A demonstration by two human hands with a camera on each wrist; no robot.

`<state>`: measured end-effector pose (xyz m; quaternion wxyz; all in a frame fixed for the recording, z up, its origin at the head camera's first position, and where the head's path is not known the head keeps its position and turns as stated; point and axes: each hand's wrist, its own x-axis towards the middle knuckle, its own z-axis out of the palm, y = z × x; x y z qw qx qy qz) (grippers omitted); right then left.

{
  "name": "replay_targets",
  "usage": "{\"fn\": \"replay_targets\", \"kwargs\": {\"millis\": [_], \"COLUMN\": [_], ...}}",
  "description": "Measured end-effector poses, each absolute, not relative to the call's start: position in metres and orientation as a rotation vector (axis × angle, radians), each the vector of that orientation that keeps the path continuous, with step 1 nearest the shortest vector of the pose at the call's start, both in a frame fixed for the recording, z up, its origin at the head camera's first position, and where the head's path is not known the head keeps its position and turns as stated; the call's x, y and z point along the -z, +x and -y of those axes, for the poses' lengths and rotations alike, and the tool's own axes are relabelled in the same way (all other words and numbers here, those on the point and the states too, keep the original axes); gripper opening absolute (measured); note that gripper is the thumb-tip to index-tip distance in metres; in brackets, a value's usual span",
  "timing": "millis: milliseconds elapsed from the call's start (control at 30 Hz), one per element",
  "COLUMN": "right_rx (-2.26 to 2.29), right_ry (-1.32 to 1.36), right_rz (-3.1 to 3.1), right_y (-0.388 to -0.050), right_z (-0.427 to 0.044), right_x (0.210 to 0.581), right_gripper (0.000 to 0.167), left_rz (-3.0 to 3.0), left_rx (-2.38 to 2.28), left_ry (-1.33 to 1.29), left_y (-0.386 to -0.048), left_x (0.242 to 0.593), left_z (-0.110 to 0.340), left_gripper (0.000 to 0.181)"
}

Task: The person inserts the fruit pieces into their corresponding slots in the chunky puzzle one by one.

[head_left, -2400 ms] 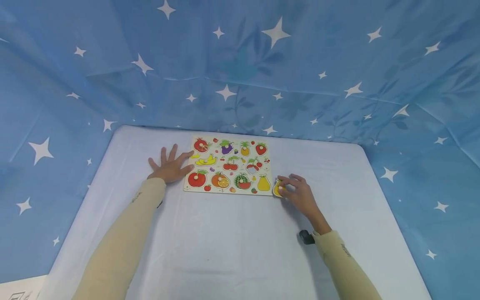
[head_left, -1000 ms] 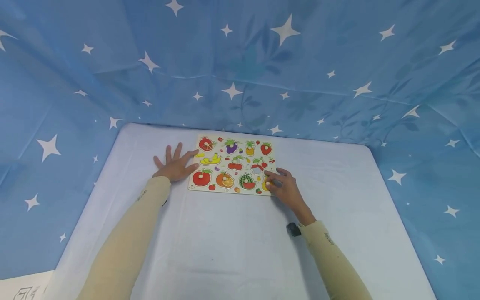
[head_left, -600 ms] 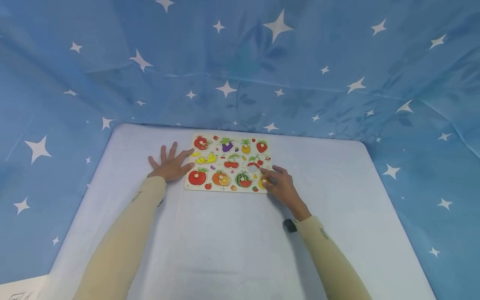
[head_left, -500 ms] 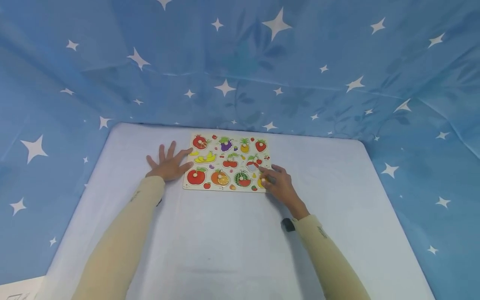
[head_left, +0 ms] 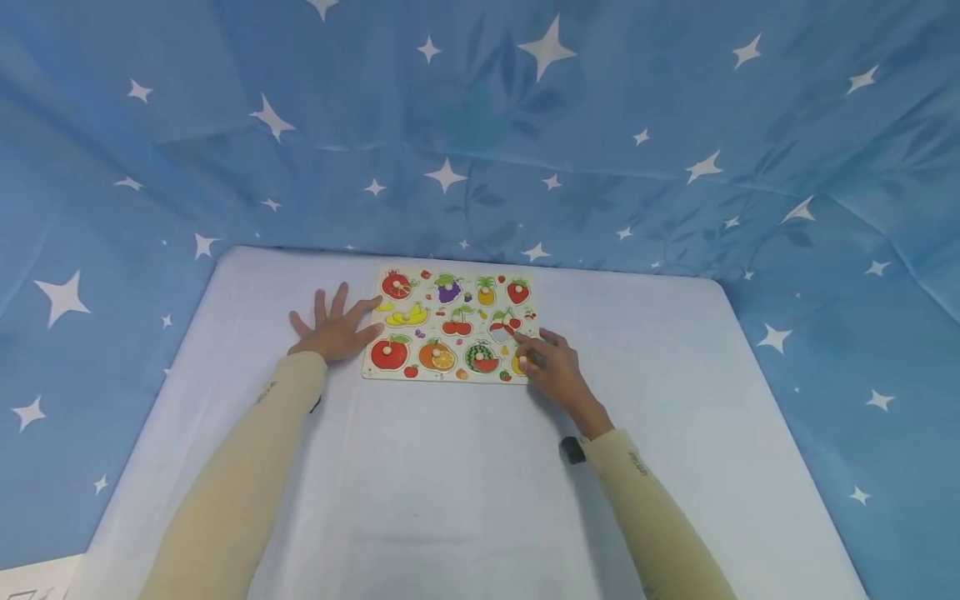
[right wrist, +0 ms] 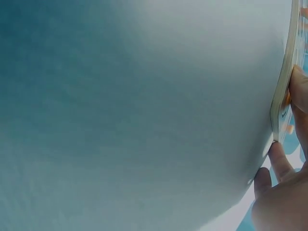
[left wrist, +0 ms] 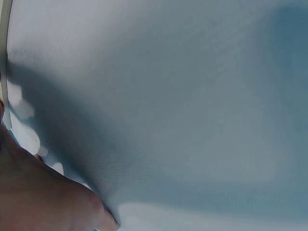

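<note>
A fruit knob puzzle board (head_left: 420, 335) lies near the far side of the table, filled with bright fruit pieces. My left hand (head_left: 333, 332) rests beside its left edge, fingers spread, with thumb and index finger touching the board. Over the lower right corner, my right hand (head_left: 553, 367) has thumb and fingers on the yellow pear piece (head_left: 518, 362), which they partly cover. In the right wrist view the thumb (right wrist: 299, 86) lies on the board at its corner, while two other fingers (right wrist: 279, 161) reach down by its side edge. The left wrist view shows mostly tablecloth and part of my hand (left wrist: 43, 197).
The white-covered table (head_left: 450, 483) stretches in front of the board. A blue curtain with white stars (head_left: 480, 117) hangs close behind it and along the sides. White printed paper (head_left: 37, 579) shows at the lower left.
My right hand has brought the pear piece leftward from beside the board onto the pear outline at its lower right. Over the last half second it barely moves. My left hand stays at the left edge.
</note>
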<state>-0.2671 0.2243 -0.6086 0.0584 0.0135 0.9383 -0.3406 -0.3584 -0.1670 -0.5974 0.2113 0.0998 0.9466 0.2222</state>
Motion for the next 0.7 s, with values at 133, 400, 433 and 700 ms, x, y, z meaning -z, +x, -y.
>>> {"fn": "replay_targets", "kwargs": {"millis": [133, 400, 433, 700], "right_rx": [1.008, 1.020, 1.027, 0.981], "right_ry": [0.031, -0.015, -0.024, -0.072], "right_rz": [-2.851, -2.851, -2.843, -2.893], "right_y": [-0.266, -0.269, -0.269, -0.263], "right_z": [-0.224, -0.223, -0.223, -0.251], "right_x": [0.610, 0.614, 0.615, 0.611], "right_gripper": [0.026, 0.033, 0.039, 0.070], "left_rz": [-2.640, -2.786, -2.818, -2.912], "left_rx": [-0.610, -0.615, -0.614, -0.690], "left_ry": [0.278, 0.251, 0.250, 0.216], "left_y": [-0.359, -0.360, -0.359, -0.341], "left_x": [0.603, 0.621, 0.625, 0.650], "left_z": [0.168, 0.164, 0.164, 0.165], "left_gripper": [0.074, 0.070, 0.069, 0.072]}}
